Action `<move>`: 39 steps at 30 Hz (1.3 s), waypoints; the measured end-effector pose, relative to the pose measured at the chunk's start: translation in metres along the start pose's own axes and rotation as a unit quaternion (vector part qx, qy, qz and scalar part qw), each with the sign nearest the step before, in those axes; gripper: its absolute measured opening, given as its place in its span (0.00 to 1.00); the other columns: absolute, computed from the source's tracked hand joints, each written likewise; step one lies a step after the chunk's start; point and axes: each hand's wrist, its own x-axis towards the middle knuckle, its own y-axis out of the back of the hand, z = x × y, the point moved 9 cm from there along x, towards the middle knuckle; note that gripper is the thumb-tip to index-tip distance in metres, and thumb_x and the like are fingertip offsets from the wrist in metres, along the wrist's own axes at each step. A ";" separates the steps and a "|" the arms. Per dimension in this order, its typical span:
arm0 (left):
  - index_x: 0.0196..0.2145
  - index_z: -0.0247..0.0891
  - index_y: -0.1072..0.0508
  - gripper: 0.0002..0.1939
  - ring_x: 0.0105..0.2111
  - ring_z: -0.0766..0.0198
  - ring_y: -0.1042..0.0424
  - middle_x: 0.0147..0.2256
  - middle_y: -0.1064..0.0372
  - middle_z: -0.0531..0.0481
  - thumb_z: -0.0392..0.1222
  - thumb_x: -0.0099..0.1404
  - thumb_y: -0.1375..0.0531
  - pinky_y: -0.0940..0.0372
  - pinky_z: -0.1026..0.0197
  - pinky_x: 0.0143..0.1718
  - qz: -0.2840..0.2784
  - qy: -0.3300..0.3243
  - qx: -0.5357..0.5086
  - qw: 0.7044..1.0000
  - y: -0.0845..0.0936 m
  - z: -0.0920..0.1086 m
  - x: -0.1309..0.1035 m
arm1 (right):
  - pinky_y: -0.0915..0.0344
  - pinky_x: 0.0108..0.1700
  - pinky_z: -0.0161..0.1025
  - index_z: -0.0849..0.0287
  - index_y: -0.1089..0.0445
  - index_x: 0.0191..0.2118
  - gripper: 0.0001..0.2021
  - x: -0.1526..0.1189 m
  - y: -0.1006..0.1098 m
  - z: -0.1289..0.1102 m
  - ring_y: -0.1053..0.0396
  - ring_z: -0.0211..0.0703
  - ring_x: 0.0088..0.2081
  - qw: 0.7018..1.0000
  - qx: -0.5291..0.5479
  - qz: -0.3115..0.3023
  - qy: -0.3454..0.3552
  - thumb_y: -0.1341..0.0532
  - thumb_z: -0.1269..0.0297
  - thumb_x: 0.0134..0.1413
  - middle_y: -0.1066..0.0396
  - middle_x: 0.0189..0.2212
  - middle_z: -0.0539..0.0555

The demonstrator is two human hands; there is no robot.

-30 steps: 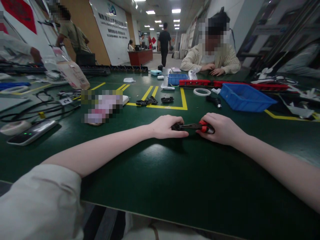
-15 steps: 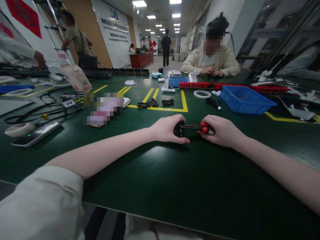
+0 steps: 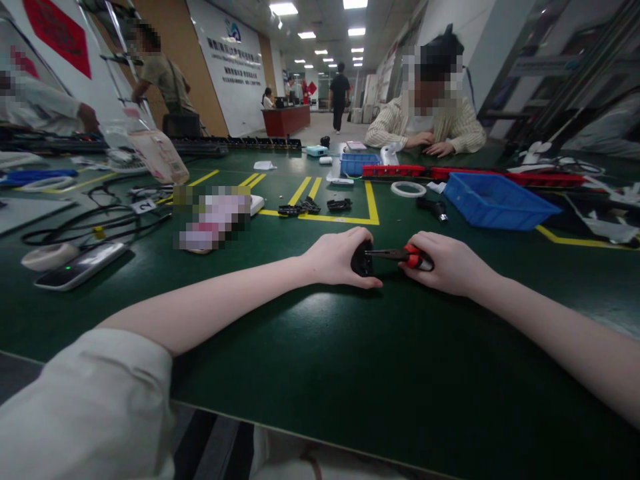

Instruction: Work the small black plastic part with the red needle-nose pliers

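My left hand (image 3: 345,259) is wrapped round a small black part (image 3: 362,259), its thumb below and its fingers above. From the right, my right hand (image 3: 445,262) grips red-handled pliers (image 3: 419,257). Their dark, narrow jaws point left, with the tip at the black part; whether they pinch it is too small to tell. Both hands are just above the green table (image 3: 320,360). Beyond them lie several small black pieces (image 3: 300,208), and another black piece (image 3: 339,204) sits by the yellow tape.
A phone (image 3: 217,220) and a white device (image 3: 83,267) lie at left near black cables (image 3: 95,220). At right are a blue bin (image 3: 500,200), a black tool (image 3: 434,209) and a white ring (image 3: 409,189). A person (image 3: 427,120) sits across the table.
The whole view has shifted slightly, so the table objects appear a little further right. Both hands keep their holds, with the plier tip still at the black part.
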 end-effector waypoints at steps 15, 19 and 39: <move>0.45 0.37 0.38 0.34 0.36 0.58 0.30 0.43 0.32 0.46 0.65 0.52 0.37 0.40 0.60 0.31 0.007 -0.006 0.019 1.000 -0.001 0.000 0.000 | 0.38 0.27 0.42 0.54 0.40 0.31 0.09 0.000 -0.005 0.005 0.34 0.47 0.29 1.000 0.027 -0.013 -0.002 0.41 0.55 0.49 0.33 0.29 0.55; 0.44 0.37 0.38 0.32 0.36 0.58 0.30 0.41 0.32 0.47 0.65 0.54 0.39 0.40 0.60 0.32 -0.007 0.000 0.011 1.000 -0.002 -0.001 0.000 | 0.38 0.27 0.42 0.53 0.40 0.31 0.09 0.000 -0.003 0.004 0.34 0.47 0.29 1.000 0.025 -0.013 -0.005 0.41 0.56 0.48 0.33 0.29 0.55; 0.39 0.38 0.31 0.25 0.29 0.62 0.33 0.29 0.32 0.52 0.64 0.62 0.48 0.45 0.62 0.29 -0.075 0.020 -0.064 0.995 -0.010 -0.010 0.003 | 0.39 0.30 0.41 0.56 0.39 0.32 0.09 0.000 0.001 -0.004 0.35 0.46 0.30 1.000 0.005 0.004 0.019 0.44 0.56 0.50 0.32 0.30 0.56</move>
